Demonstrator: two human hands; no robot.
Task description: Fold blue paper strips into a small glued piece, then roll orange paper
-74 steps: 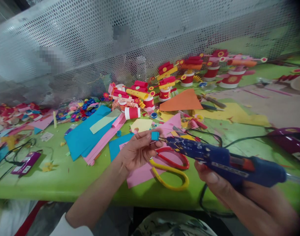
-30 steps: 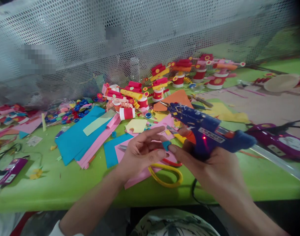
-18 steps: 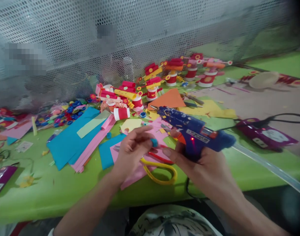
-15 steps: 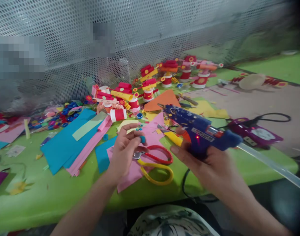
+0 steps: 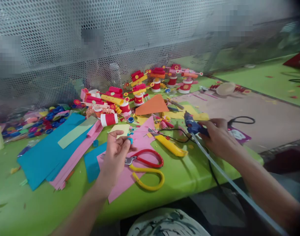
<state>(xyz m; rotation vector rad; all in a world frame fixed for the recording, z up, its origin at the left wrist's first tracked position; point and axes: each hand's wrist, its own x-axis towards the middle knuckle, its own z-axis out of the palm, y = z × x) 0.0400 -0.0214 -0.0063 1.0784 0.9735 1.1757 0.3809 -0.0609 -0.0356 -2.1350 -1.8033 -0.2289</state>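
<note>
As we look down at a green tabletop (image 5: 181,180) strewn with craft paper, we see two bare hands at work over it. The left hand (image 5: 115,152), near the middle, pinches a small blue piece (image 5: 130,141) between thumb and fingertips, its other fingers loosely curled; we find the piece held above a pink sheet (image 5: 122,180). The right hand (image 5: 220,136), well apart on the other side, has its fingers closed around the handle of a dark blue glue gun (image 5: 193,126), whose nozzle points away from us. We cannot tell whether the gun touches the table. A long translucent glue stick (image 5: 234,186) runs from its rear toward our lower right corner.

Between the hands we see scissors (image 5: 133,159) with one red and one yellow handle, the blades partly hidden by the left hand, and a yellow utility knife (image 5: 171,145). To the left lie large blue sheets (image 5: 50,150) topped by a pale green strip (image 5: 77,132). Farther back, a red and white cup (image 5: 109,119) rests on its side near a row of colourful paper-and-cup figures (image 5: 139,96), before a perforated metal panel (image 5: 140,29)
</note>
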